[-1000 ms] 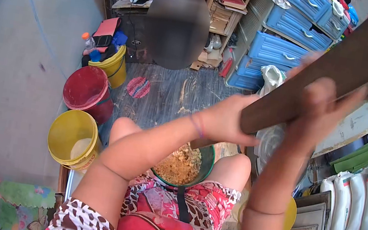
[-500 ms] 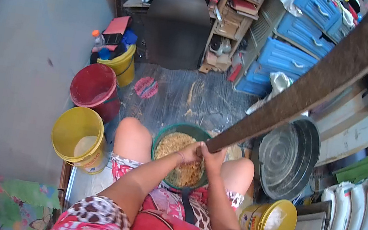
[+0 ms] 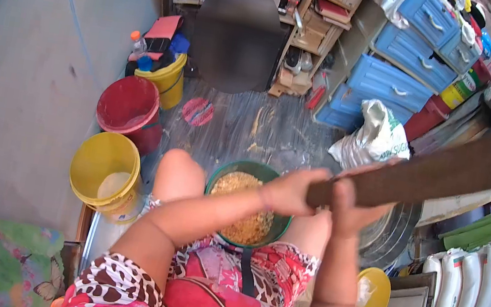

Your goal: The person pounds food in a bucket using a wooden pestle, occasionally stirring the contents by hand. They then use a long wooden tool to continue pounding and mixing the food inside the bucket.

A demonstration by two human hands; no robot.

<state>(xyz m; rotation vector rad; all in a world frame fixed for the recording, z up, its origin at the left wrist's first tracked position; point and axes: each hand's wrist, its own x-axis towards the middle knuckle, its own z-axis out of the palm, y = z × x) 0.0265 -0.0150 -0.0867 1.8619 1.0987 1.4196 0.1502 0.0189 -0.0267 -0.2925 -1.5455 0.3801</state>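
A long wooden pole slanted up to the right, both hands closed tight around its lower end: the left hand lowest, the right hand just above it. Beneath sat a green bowl of crumbly yellow meal between the person's knees. A crooked stroke could tip the bowl or strike a knee; the pole's tip seemed clear of the meal.

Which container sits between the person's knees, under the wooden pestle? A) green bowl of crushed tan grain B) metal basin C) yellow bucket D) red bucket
A: the green bowl holding crushed tan grain sits between the knees, just below the left hand and right hand, both gripping the wooden pestle.
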